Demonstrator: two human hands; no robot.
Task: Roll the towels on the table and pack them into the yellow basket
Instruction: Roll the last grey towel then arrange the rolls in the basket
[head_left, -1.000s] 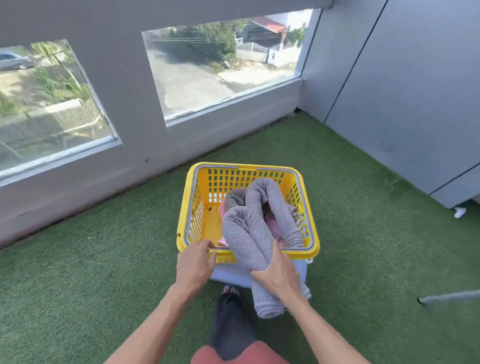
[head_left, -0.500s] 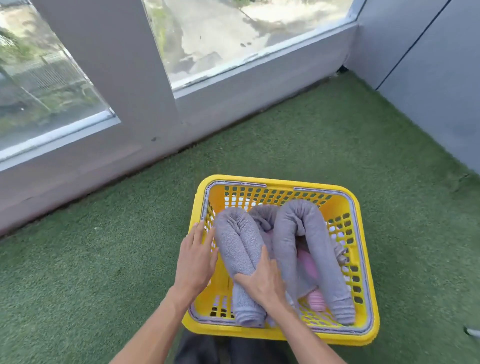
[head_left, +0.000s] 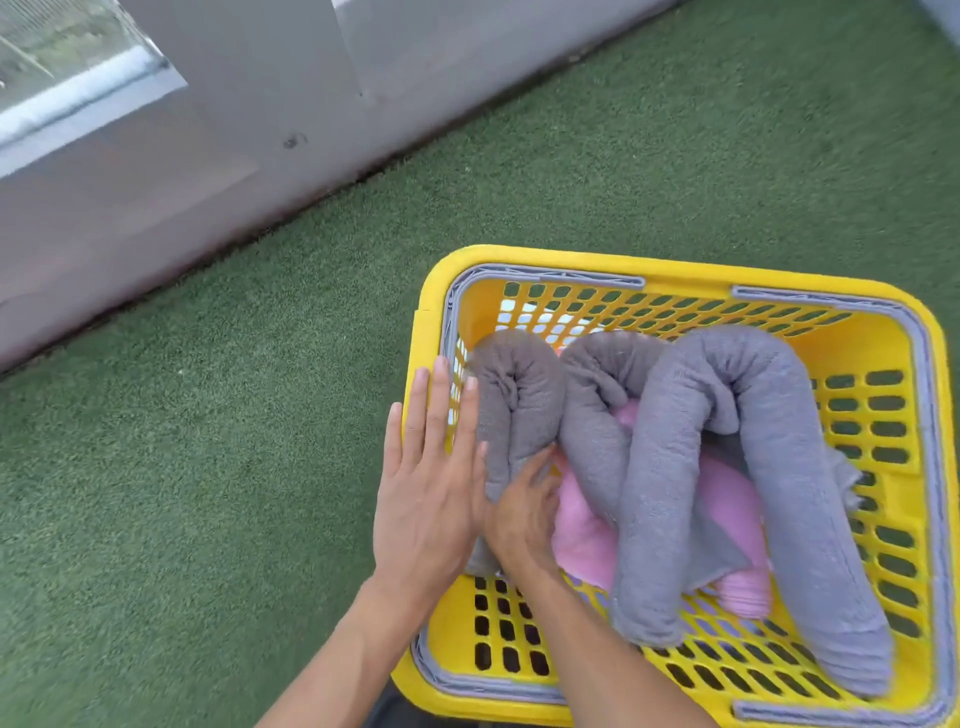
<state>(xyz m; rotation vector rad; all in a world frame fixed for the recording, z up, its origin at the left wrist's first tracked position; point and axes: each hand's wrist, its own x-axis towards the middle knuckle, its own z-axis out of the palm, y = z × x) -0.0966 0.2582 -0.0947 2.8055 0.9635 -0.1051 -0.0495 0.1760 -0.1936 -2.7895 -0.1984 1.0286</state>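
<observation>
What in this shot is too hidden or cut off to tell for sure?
All from the head view:
- Right hand: its fingertips vanish between the left grey towel roll and the pink towel, so its grip is unclear.
- Pink towel: mostly buried under grey rolls; whether it is one towel or several is unclear.
- Yellow basket: its near right corner is cut off by the frame edge.
- Left hand hides the basket's left wall.

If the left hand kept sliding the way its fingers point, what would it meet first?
Probably nothing solid: the left hand lies flat along the yellow basket left wall, fingers pointing along it toward green turf. Depth is unclear.
</observation>
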